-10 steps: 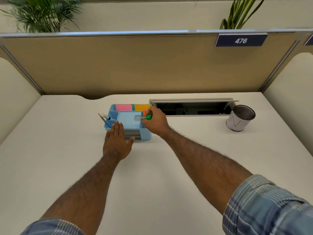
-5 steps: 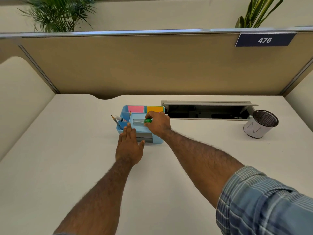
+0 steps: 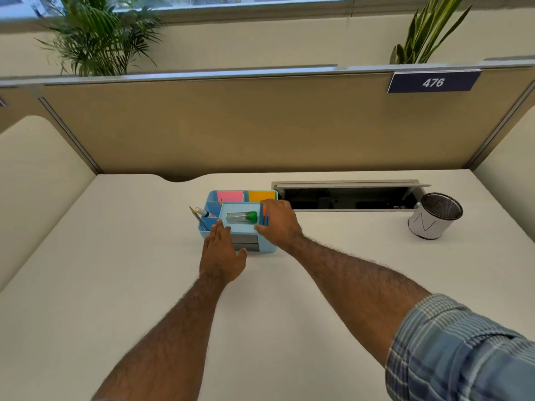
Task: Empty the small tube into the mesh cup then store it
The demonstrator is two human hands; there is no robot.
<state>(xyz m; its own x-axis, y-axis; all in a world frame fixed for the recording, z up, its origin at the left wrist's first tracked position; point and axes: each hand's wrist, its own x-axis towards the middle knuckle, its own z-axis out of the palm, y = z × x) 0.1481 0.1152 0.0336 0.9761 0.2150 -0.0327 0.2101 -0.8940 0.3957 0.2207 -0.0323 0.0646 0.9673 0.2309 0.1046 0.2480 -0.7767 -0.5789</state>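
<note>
The small clear tube (image 3: pixel 242 217) with a green cap lies on its side in the middle tray of the blue desk organizer (image 3: pixel 267 248). My right hand (image 3: pixel 278 224) hovers just right of the tube, fingers apart and off it, over the organizer's right edge. Flat on the desk, my left hand (image 3: pixel 223 253) has its fingertips against the organizer's front left wall. The mesh cup (image 3: pixel 437 217), wrapped in white paper, stands far to the right on the desk.
Pink and orange sticky notes (image 3: pixel 230 195) fill the organizer's back compartments; pencils and a pen (image 3: pixel 202 214) lean in its left slot. An open cable trough (image 3: pixel 347 196) runs behind, between organizer and cup. A tan partition walls the desk's far edge.
My right hand has let go of the tube, which now rests in the organizer's tray, and has drawn back slightly to the right. My left hand stays against the organizer.
</note>
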